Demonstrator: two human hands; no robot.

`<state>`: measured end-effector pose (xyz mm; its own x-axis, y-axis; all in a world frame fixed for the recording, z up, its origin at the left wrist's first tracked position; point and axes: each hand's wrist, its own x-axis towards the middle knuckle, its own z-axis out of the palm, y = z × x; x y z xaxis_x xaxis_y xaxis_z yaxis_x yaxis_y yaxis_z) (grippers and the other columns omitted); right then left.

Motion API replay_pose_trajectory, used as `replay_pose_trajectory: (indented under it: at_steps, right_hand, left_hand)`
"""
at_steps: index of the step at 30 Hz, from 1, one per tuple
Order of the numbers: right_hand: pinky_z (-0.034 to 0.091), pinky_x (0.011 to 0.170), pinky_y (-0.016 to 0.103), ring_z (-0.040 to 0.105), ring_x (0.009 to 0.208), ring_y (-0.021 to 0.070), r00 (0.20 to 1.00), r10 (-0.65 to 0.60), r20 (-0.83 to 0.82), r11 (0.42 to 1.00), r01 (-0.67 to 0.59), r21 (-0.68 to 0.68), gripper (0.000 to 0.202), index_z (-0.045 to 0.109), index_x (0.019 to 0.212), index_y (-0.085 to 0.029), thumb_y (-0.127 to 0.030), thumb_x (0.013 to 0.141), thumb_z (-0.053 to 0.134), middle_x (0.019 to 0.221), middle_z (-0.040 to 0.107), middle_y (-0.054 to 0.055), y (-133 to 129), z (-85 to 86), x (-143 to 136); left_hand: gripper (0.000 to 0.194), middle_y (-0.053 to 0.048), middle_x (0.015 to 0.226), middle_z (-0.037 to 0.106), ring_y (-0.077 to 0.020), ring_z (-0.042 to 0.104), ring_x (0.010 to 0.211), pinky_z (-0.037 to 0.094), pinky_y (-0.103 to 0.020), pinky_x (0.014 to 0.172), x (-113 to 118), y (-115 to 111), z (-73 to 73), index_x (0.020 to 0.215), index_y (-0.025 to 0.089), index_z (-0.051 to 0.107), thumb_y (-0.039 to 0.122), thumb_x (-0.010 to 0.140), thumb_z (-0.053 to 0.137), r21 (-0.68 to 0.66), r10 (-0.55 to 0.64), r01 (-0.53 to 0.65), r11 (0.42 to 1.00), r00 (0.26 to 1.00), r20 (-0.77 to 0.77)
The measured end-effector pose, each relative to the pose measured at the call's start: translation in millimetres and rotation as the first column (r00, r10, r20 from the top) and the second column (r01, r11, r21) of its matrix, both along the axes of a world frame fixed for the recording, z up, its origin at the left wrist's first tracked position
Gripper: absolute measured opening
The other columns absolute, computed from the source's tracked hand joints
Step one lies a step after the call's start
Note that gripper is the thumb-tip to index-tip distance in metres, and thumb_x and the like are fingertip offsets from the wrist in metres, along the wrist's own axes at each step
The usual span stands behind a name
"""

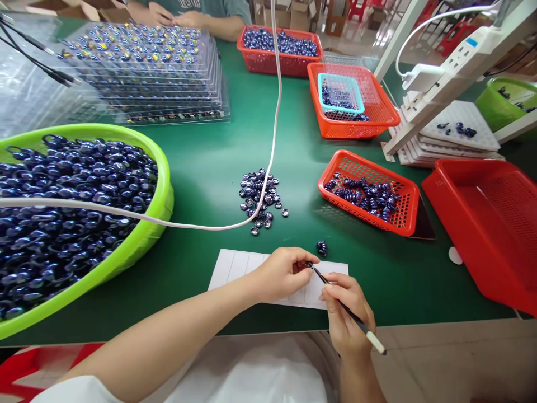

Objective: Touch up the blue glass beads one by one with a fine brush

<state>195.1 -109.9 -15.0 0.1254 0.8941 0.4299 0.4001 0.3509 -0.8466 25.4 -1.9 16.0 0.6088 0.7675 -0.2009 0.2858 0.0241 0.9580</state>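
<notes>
My left hand (289, 274) pinches a small dark shiny piece (309, 265) between thumb and fingertips, mostly covered by them. In my right hand (349, 313) is a thin black pen-like tool (354, 318) with a pale end, its tip touching or very near that piece. Under both hands lies a white ruled sheet (235, 267). Just beyond the sheet sits a little stack of dark glossy pieces (321, 248). Farther off, a loose pile of small dark metallic pieces (255, 193) rests on the green table (201, 168).
A white cable (201, 226) loops over the table and pile. At left stands a lime-green basket (168, 190) full of dark pieces. Red baskets (409, 215) line the right. Stacked clear trays (168, 106) stand at back left, near another person's hands (176, 19).
</notes>
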Motion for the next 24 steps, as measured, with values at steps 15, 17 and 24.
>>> replay_pose_trajectory:
  at_steps: [15,17,24]
  right_hand:
    - [0.061,0.059,0.030,0.070,0.084,0.0190,0.985,-0.129,-0.114,0.991,0.132,0.020,0.026,0.071,0.106,-0.025,-0.005,0.090,0.063,0.108,0.069,0.007,-1.2,-3.2,-5.8]
    - [0.061,0.062,0.032,0.071,0.083,0.0193,0.978,-0.156,-0.138,0.988,0.157,-0.003,0.022,0.070,0.105,-0.024,-0.009,0.091,0.064,0.105,0.069,0.007,0.2,-3.2,-5.8]
    - [0.058,0.069,0.038,0.069,0.093,0.0265,0.901,-0.323,-0.289,0.946,0.316,-0.072,0.006,0.068,0.098,-0.021,-0.020,0.092,0.068,0.064,0.063,0.001,8.8,-2.4,-4.1]
  left_hand:
    - [0.034,-0.004,0.082,0.068,-0.0141,0.059,0.069,0.045,-0.022,0.063,1.1,-2.6,1.0,0.109,0.011,0.075,0.014,0.080,0.056,0.060,-0.004,0.004,0.998,1.000,-0.006]
    - [0.034,-0.004,0.082,0.069,-0.0141,0.059,0.068,0.046,-0.022,0.062,1.2,-2.9,0.8,0.109,0.011,0.075,0.014,0.079,0.057,0.047,-0.001,0.001,0.999,1.000,-0.006]
    - [0.034,-0.003,0.080,0.067,-0.0133,0.057,0.066,0.045,-0.022,0.061,0.1,-3.3,-1.3,0.107,0.012,0.075,0.014,0.079,0.056,0.065,0.013,-0.013,0.998,1.000,-0.003]
